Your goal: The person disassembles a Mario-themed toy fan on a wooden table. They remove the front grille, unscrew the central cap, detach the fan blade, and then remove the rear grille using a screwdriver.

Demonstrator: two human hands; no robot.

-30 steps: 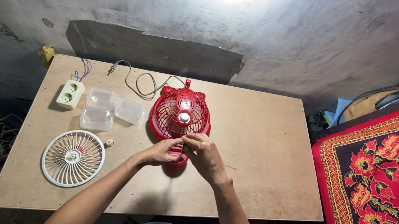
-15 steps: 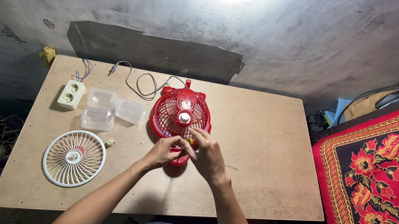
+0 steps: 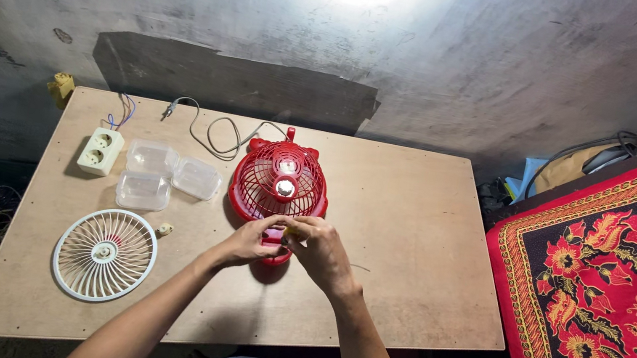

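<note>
Together, the left hand [image 3: 251, 238] and right hand [image 3: 319, 247] meet at the near edge of the red fan [image 3: 280, 184], fingers curled around its base and a small yellowish piece [image 3: 290, 232] pinched between them. Just beyond the fingertips the fan lies flat near the middle of the wooden table [image 3: 410, 245]. Farther left sit clear plastic tubs [image 3: 157, 175], a white socket block [image 3: 100, 151] and a white fan grille [image 3: 105, 254].

Grey concrete floor [image 3: 479, 77] w/ bright glare, plywood table [image 3: 418, 246], red floral rug [image 3: 617, 286] at right.
</note>
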